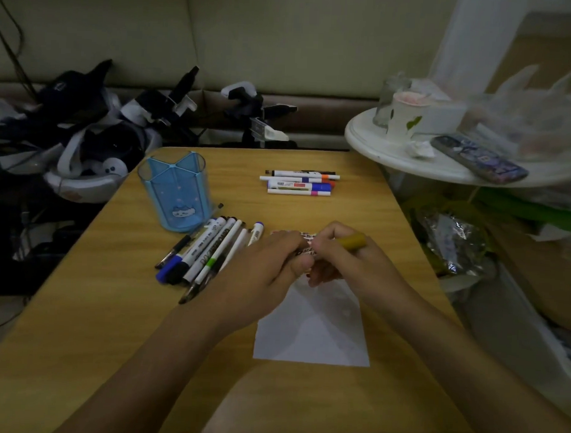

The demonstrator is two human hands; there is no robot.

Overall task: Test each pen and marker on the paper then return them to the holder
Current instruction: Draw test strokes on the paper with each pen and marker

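Both hands are over the top edge of the paper point(312, 328), pinching one patterned marker point(305, 250) between them: left hand point(269, 264) on the body, right hand point(341, 261) on the yellow-capped end, probably pulling the cap. The blue holder point(174, 191) looks empty, up left of the paper. One pile point(204, 255) lies left of the paper, another group point(300, 183) beyond it, so nothing's back yet
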